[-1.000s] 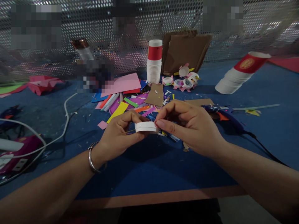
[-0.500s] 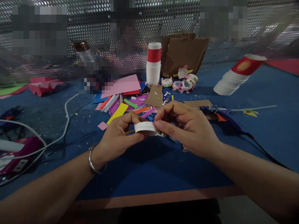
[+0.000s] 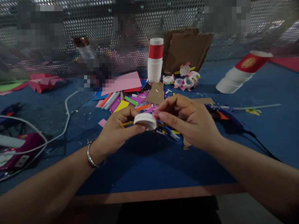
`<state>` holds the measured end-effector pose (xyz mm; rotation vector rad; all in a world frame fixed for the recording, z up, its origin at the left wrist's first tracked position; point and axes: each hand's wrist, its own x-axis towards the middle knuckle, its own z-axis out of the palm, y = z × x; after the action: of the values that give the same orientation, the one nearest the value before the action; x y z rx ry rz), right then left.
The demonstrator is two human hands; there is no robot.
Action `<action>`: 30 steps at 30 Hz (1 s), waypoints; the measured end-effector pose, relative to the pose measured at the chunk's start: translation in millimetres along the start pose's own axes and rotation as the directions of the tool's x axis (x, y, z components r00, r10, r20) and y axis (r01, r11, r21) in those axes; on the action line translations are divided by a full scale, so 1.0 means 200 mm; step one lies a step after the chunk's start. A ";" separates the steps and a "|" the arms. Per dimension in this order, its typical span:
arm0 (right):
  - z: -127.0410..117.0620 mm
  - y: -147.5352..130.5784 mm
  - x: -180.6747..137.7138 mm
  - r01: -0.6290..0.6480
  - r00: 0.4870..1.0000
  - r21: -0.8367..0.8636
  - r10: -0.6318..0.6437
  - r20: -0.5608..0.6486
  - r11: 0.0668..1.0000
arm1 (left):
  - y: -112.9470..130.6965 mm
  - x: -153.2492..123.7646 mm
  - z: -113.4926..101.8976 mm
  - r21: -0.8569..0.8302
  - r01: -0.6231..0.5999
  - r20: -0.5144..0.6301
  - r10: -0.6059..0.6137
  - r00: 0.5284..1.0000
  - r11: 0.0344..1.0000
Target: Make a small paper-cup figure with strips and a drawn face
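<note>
Between the thumb and fingers of my left hand is a white paper cup base, a shallow round piece held tilted above the table. A thin yellow strip sticks out beside it on the left. My right hand pinches a small pink paper piece against the right edge of the cup base. Whether the pink piece is fixed to the base I cannot tell. Under both hands lie scattered paper scraps, and a blue pen-like stick shows below my right fingers.
Behind the hands stand a stack of paper cups and cardboard sheets. Small paper animals sit before the cardboard. A glue gun lies right, near a leaning cup stack. A white cable crosses to a purple power strip.
The cup base has tipped, showing more of its round face. More of the pink piece shows at its right edge. The camera view has shifted slightly.
</note>
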<state>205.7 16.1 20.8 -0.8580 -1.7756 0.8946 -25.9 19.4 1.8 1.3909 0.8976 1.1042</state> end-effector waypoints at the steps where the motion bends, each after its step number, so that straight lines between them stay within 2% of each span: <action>1: 0.00 0.02 0.00 0.002 1.000 -0.014 -0.002 -0.025 1.000 | 0.00 0.01 0.00 -0.041 -0.015 -0.036 0.014 0.999 0.999; 4: -0.02 0.07 0.02 -0.027 0.999 -0.151 0.021 -0.044 0.988 | 0.02 0.04 -0.02 -0.152 -0.068 -0.155 0.044 0.987 0.986; 7: -0.02 0.14 0.05 0.014 0.998 -0.379 0.013 0.069 0.925 | 0.02 0.06 -0.03 -0.215 -0.108 -0.212 0.062 0.975 0.971; 12: 0.03 0.22 0.11 0.253 0.950 -0.681 -0.043 0.310 0.687 | 0.02 0.07 -0.03 -0.265 -0.128 -0.223 0.068 0.973 0.956; 15: 0.06 0.25 0.14 0.332 0.918 -0.754 -0.011 0.396 0.568 | 0.03 0.07 -0.02 -0.275 -0.149 -0.227 0.087 0.970 0.950; 17: 0.07 0.26 0.16 0.375 0.898 -0.761 -0.002 0.441 0.529 | 0.03 0.06 -0.03 -0.269 -0.150 -0.219 0.091 0.971 0.951; 22: 0.07 0.29 0.19 0.401 0.888 -0.731 -0.038 0.458 0.553 | 0.03 0.06 -0.04 -0.237 -0.130 -0.203 0.082 0.976 0.963; 30: 0.07 0.33 0.21 0.329 0.901 -0.675 -0.005 0.434 0.661 | 0.02 0.06 -0.05 -0.240 -0.101 -0.186 0.057 0.981 0.965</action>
<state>190.1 82.1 -22.5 -1.0182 -2.6144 0.1724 -32.3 32.7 6.3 1.1426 0.8025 1.3699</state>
